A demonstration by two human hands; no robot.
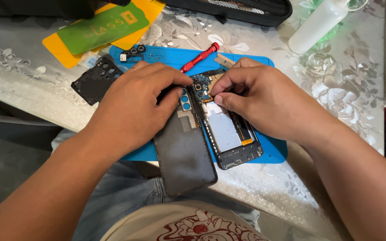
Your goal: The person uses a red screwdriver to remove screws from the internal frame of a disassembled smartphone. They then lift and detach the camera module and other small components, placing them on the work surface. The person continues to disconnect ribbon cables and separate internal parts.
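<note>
Back cover (185, 154) is lying just left of the opened phone (228, 129) on the blue mat (273, 151). Left hand (135, 105) is pressing down with fingers curled. Right hand (264, 100) is pinching its fingertips (217, 96) together over the board (202, 89); what they are gripping cannot be told.

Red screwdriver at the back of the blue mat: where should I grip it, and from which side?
Grip the red screwdriver on its thicker handle near the upper-right end, probably from above. It lies flat and slanted on the blue mat, clear of the left hand.
</note>
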